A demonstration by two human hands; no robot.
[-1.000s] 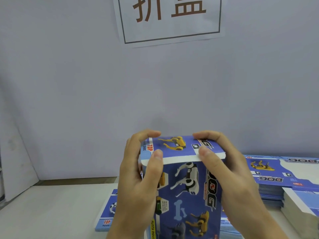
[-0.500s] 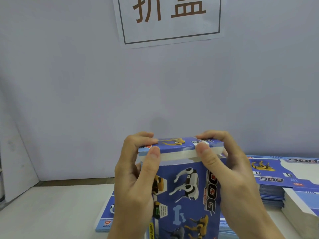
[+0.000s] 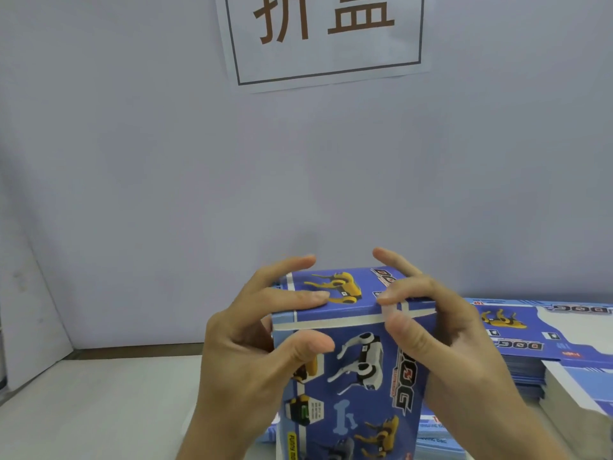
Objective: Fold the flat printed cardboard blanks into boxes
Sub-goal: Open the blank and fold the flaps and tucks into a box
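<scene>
**Fingers spread over a closed box top**

Fingers [image 3: 292,302] of the left hand [image 3: 252,353] lie mostly straight on the blue printed box [image 3: 351,376], thumb on its front. Right hand [image 3: 441,343] likewise, fingers splayed over the top flap (robot-dog artwork). Box stands upright at centre; flat blanks [image 3: 544,330] stack right on the tabletop [image 3: 99,403].

A pale grey-blue wall [image 3: 166,161] fills the background. A white paper sign [image 3: 325,41] hangs on it at the top, printed with two large brown characters inside a thin dark frame. Below lies a white tabletop [image 3: 93,403]. A white panel [image 3: 30,310] leans at the left edge, beside the wall.
</scene>
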